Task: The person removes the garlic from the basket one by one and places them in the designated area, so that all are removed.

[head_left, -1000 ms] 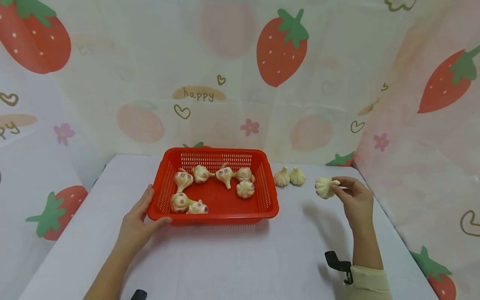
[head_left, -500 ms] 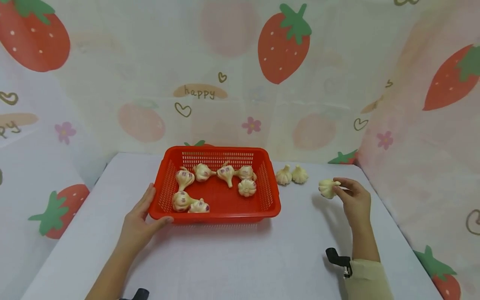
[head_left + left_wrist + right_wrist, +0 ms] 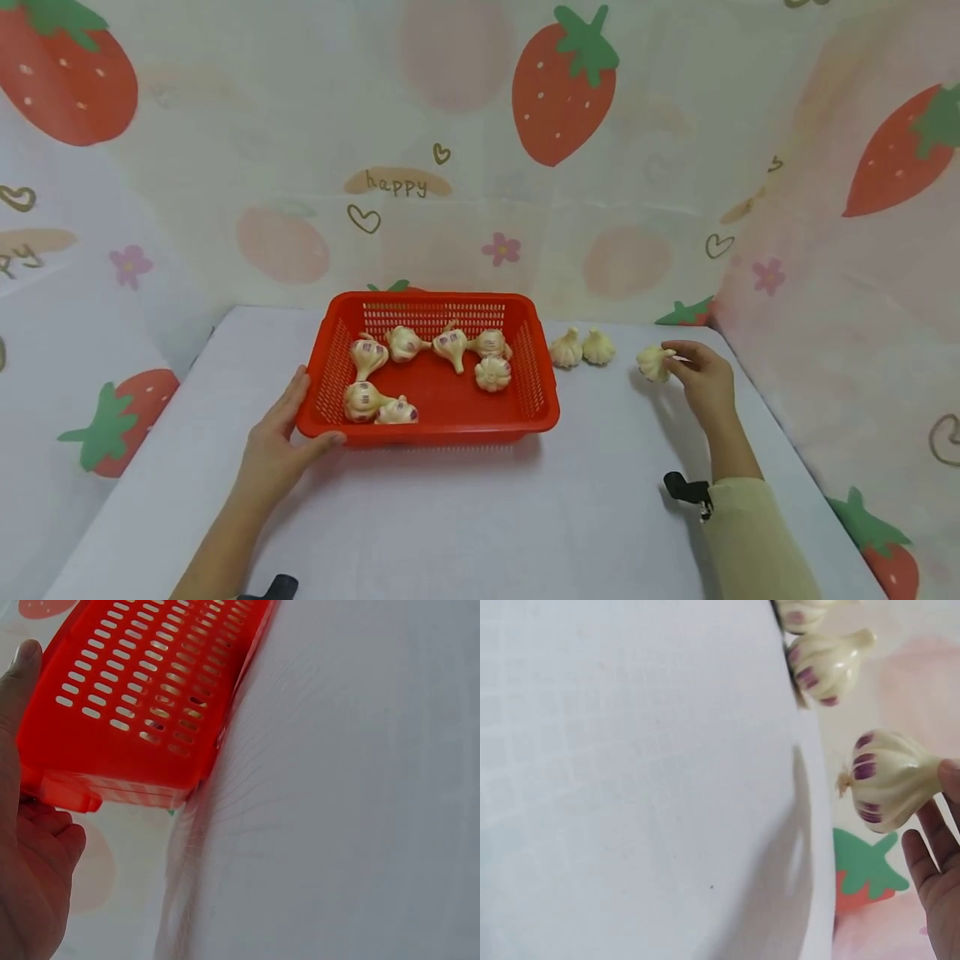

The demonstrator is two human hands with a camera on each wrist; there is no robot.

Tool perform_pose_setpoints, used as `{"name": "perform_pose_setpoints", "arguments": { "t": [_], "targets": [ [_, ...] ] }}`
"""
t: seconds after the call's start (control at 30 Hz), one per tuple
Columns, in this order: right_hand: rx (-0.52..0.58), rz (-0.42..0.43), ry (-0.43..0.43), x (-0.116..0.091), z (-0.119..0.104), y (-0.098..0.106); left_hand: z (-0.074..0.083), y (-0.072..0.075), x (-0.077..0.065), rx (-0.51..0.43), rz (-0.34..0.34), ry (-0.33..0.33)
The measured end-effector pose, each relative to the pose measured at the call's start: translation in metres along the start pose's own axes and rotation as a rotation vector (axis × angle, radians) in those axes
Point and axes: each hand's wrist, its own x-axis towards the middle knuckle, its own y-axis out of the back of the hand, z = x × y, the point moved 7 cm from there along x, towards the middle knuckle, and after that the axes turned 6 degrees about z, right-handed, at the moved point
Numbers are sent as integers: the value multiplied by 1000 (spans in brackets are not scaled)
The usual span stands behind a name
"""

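Observation:
My right hand (image 3: 708, 385) pinches a garlic bulb (image 3: 652, 364) by its neck, above the right side of the table. Purple patches mark the root end of this garlic bulb (image 3: 889, 780) in the right wrist view, where the fingertips meet its stem. On the left, my left hand (image 3: 281, 450) holds a red plastic basket (image 3: 442, 434) at its front left corner, thumb along the front rim and fingers at the side. Several garlic bulbs (image 3: 450, 347) lie inside along the back and left. Seen from the left wrist, the slotted basket wall (image 3: 112, 754) hides most of them.
Two more garlic bulbs, one (image 3: 566, 348) beside the other (image 3: 597, 347), sit just right of the basket. A white cloth covers the table (image 3: 450, 525). Strawberry-print curtains (image 3: 435, 242) stand behind it and along both sides.
My right hand has moved slightly away from me with the garlic bulb. The left hand and the basket stay in place.

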Motion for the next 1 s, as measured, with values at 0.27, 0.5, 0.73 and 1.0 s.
{"name": "perform_pose_setpoints", "arguments": {
  "t": [0.27, 0.5, 0.73, 1.0],
  "targets": [
    [-91, -43, 17, 21, 3, -14, -3, -1, 0, -11, 2, 10],
    [-126, -54, 38, 33, 3, -25, -5, -2, 0, -13, 0, 8],
    [-129, -76, -15, 38, 11, -32, -3, -3, 1, -27, -1, 2],
    [-142, -87, -18, 42, 15, -39, -3, 0, 1, -27, 4, 3]
  ]
}}
